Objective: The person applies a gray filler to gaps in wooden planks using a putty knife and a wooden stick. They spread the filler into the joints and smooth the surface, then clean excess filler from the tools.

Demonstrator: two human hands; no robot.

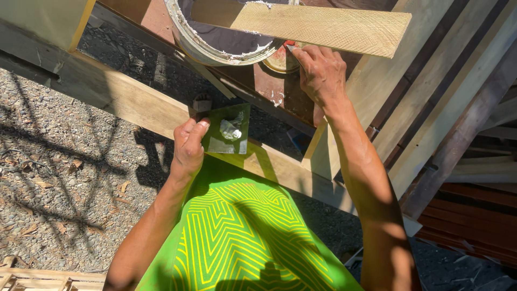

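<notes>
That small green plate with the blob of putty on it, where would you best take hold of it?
By its bare left edge, coming from the left, as the left hand does now with the thumb on top. The green plate is thin and flat, resting on the wooden beam, and the grey putty sits toward its upper right, so the left side stays clean to pinch.

I see hard sunlight on a gravel ground (59,161) strewn with wood chips, long timber beams (124,99) and stacked planks (447,102) casting sharp shadows.

A flat green square plate (226,130) with a grey blob on it sits tilted in the left hand's (188,144) fingers. A small round tin (280,60) lies just beside the right hand (321,71).
</notes>
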